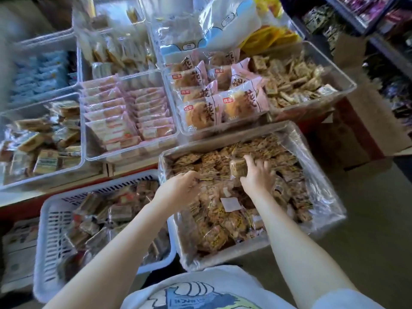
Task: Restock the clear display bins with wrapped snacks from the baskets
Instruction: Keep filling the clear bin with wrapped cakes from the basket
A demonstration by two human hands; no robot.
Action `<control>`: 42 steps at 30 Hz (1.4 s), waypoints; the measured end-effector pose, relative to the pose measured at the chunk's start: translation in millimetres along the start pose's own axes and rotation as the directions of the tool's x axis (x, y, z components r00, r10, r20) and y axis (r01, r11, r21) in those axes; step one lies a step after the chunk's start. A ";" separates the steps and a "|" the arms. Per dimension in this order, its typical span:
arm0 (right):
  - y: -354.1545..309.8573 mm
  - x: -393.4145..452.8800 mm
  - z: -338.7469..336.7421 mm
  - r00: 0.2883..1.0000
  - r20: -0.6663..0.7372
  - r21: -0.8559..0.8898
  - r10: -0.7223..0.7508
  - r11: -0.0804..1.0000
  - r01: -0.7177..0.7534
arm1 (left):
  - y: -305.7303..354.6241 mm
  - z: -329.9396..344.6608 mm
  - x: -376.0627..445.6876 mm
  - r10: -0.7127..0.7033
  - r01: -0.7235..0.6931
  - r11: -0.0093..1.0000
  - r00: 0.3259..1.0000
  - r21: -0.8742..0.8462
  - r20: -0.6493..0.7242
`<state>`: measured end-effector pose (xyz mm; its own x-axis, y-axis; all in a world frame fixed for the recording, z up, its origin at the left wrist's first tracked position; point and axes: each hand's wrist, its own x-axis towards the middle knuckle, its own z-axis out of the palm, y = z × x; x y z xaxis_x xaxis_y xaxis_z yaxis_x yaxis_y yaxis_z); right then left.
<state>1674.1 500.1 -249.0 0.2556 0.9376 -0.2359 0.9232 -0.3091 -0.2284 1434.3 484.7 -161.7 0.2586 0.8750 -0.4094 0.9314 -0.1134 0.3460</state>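
from the head view, both hands work inside the plastic-lined basket (pixel 289 139) of brown wrapped snacks (pixel 214 233): right hand (pixel 258 175) clamped on a snack stack (pixel 239 167), left hand (pixel 180 186) pinching packets. just beyond the basket, a clear bin (pixel 347 85) holds similar snacks.

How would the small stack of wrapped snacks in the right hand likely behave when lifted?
The stack of wrapped snacks is probably light, since the right hand grips several at once. The glossy wrappers look slippery, so loose pieces may slide apart. The contents look flat and crisp, so probably breakable.
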 end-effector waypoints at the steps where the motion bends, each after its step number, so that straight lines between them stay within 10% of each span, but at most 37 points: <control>1: -6.8 -3.4 -1.1 0.999 -0.023 0.047 -0.028 0.999 0.029 | -1.7 -0.3 -0.8 -0.001 0.000 1.000 1.000 -0.012 -0.015; 12: -125.8 -75.7 -7.0 0.823 -0.358 0.080 -0.441 0.863 0.498 | -40.5 -20.3 -14.4 -0.076 -0.024 0.903 0.974 -0.428 -0.214; 23: -314.2 -104.0 30.1 0.842 -0.049 0.024 -0.538 0.842 0.539 | -254.4 -81.4 -106.9 -0.426 0.119 0.768 0.828 -0.629 -0.364; 30: -439.3 -99.6 71.5 0.767 0.190 -0.055 -0.613 0.773 0.632 | -386.9 -127.1 -126.5 -0.522 -0.046 0.638 0.708 -0.769 -0.475; 42: -450.0 -96.8 79.5 0.786 0.296 -0.280 -0.543 0.737 0.615 | -394.3 -106.6 -55.2 -0.170 -0.100 0.923 0.760 -0.372 -0.627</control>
<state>1211.2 535.8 -198.4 -0.3852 0.8574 -0.3413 0.9182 0.3930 -0.0491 1025.5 531.3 -185.5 -0.1223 0.9796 0.1593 0.7384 -0.0174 0.6742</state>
